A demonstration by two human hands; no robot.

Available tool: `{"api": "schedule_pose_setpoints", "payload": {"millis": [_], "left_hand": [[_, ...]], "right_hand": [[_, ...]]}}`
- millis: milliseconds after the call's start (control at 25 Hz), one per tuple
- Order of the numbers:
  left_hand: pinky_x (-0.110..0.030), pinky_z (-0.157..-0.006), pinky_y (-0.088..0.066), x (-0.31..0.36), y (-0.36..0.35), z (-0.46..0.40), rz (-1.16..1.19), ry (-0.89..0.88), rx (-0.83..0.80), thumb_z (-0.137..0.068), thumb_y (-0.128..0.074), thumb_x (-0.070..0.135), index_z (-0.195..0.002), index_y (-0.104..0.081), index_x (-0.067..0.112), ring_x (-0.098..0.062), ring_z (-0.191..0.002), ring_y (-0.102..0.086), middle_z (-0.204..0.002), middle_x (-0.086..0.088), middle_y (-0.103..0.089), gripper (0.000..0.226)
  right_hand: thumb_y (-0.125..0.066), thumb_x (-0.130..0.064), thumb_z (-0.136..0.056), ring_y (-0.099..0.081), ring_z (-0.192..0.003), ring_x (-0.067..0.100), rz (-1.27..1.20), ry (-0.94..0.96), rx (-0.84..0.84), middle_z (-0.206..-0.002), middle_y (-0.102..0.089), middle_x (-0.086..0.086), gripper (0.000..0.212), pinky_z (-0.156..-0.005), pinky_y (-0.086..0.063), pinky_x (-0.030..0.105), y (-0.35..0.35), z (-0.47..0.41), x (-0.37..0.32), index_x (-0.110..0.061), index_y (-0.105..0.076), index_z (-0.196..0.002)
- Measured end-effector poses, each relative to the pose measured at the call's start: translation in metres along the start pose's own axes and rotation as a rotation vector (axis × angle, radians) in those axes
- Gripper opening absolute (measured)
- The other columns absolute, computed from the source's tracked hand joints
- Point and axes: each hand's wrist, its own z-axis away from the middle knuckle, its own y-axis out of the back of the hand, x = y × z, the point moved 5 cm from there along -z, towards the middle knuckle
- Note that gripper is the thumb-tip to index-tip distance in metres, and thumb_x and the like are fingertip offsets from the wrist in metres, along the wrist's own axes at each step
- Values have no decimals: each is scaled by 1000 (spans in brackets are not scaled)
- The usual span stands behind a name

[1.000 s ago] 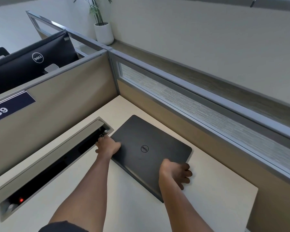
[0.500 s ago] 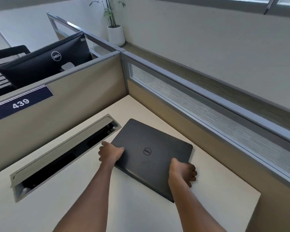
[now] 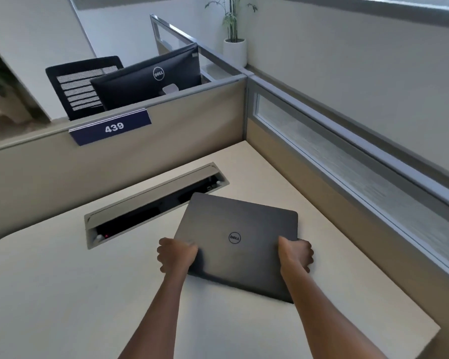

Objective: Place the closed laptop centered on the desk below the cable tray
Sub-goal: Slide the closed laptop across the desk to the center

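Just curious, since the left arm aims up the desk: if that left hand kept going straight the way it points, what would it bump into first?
Probably the open cable tray: the left hand, gripping the laptop, points toward it, though depth is unclear.

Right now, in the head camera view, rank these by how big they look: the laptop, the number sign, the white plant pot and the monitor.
Largest to smallest as they appear:
1. laptop
2. monitor, partly hidden behind the divider and farther off, so its true size is unsure
3. number sign
4. white plant pot, farthest away
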Motion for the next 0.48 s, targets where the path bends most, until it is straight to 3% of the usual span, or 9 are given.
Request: {"api": "schedule_pose_setpoints", "payload": {"millis": [240,480], "left_hand": [[-50,-94,-44,-85,51,10,70,161,61,-71,-69,27,-120,-39,1,-38,-116,-53,-124,-15,-52,64],[-50,-95,-47,-150,98,17,104,259,124,-73,-74,29,-124,-39,-1,-40,-118,-53,-126,-17,-52,68]], "right_hand": [[-67,-20,-70,-63,-99,39,102,183,-194,-105,-71,15,24,-94,-55,49,-45,42,-10,-10,-70,-91],[-64,-23,-69,-62,-106,40,257,300,-389,-108,-69,16,37,-97,-53,52,-102,87,-14,-8,-71,-102]]}}
